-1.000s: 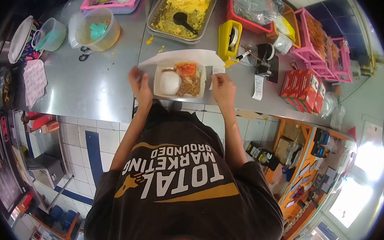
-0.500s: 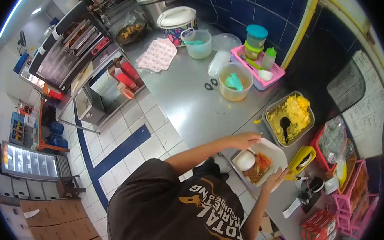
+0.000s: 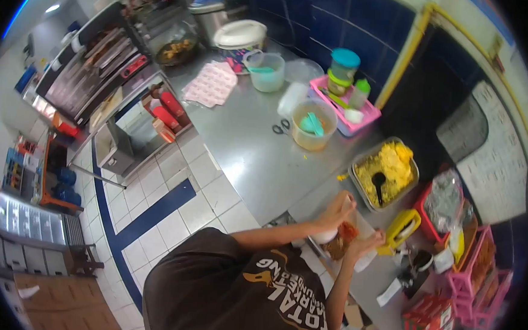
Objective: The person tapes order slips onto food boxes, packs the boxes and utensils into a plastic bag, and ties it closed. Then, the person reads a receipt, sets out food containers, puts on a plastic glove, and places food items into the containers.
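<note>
A white paper food box (image 3: 364, 223) sits at the counter's near edge with food in it: a white mound (image 3: 324, 236), a red topping (image 3: 349, 231) and shredded brown food (image 3: 335, 249). My left hand (image 3: 336, 212) grips the box's far side, its fingers closed on the paper. On the opposite side, my right hand (image 3: 364, 244) has its fingers bent around the wall. Just beyond lies a metal tray (image 3: 359, 186) of yellow rice, with a black spoon (image 3: 379, 185) resting in it.
Clear tubs (image 3: 310, 139) and a pink basket (image 3: 373, 116) stand farther along the steel counter (image 3: 241, 145). To the right are a yellow tape dispenser-like object (image 3: 403, 229), a red bin (image 3: 424, 214), pink racks (image 3: 464, 298) and red boxes (image 3: 428, 323).
Both hands have closed in on the box and drawn its sides inward, nearer each other. Its spread-out wall now looks narrower. The head view has shifted slightly.
</note>
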{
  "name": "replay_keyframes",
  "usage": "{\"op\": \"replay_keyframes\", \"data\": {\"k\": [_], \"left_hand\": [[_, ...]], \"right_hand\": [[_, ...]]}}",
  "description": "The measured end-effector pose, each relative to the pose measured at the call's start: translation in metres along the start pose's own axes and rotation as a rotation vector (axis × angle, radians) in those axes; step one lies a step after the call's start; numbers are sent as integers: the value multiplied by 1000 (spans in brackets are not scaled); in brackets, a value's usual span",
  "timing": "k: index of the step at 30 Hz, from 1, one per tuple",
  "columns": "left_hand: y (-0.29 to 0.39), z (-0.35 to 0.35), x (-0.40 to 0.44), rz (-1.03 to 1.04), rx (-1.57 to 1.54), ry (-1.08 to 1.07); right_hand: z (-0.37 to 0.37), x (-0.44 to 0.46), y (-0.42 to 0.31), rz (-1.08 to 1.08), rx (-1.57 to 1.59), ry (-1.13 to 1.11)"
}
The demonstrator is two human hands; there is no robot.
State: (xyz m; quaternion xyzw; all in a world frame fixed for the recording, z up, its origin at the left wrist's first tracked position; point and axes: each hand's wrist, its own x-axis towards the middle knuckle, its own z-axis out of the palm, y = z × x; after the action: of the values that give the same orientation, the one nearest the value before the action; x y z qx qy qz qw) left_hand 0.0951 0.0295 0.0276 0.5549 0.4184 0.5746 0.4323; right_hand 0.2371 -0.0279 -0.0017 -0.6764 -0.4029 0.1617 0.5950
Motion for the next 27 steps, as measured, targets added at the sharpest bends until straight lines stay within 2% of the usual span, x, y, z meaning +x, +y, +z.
{"op": "replay_keyframes", "data": {"k": [2,3,4,5,6,8,12,14,15,16,17,18,19,20,21,22,24,26,27], "left_hand": [[14,-11,-2,-258,-377,-179],[-1,-9,-2,-147,-397,-181],[0,-13,0,-198,-414,-220],[-28,-15,2,-154,-196,-223],[-10,-15,4,-204,-162,-209],[-3,-17,5,-253,-55,-237],[-3,-26,23,-218,24,-309],[7,-31,32,-81,150,-407],[13,-39,36,-88,144,-424],[21,-49,40,-139,73,-602],[26,-57,44,-185,0,-775],[30,-63,41,-189,-2,-783],[35,-72,34,-204,94,-850],[40,-77,26,-213,193,-912],[46,-80,15,-140,382,-914],[49,-80,2,-120,438,-872],[-16,-89,-37,99,571,-648],[-30,-87,-57,-52,474,-635],[-60,-89,-62,61,502,-598]], "right_hand": [[0,-2,-18,-189,-177,33],[-3,-1,-7,-336,-268,20],[-5,1,4,-485,-356,18],[-7,2,25,-353,-234,-45],[-6,0,6,-167,-167,-30],[-11,-5,-20,-54,1,-46],[-14,4,-19,-79,41,-20],[-29,14,-31,-121,29,-131],[-39,20,-33,-86,30,-197],[-55,22,-36,-75,22,-188],[-70,25,-41,-81,7,-361],[-80,24,-45,-84,-6,-535],[-85,15,-52,-75,-8,-531],[-87,2,-60,-79,-217,-549],[-89,-9,-66,-87,-422,-566],[-88,-23,-59,-92,-412,-572],[-72,-53,-22,-146,-317,-352],[-72,-72,22,-30,-218,-501],[-72,-71,10,269,93,-515]]}}
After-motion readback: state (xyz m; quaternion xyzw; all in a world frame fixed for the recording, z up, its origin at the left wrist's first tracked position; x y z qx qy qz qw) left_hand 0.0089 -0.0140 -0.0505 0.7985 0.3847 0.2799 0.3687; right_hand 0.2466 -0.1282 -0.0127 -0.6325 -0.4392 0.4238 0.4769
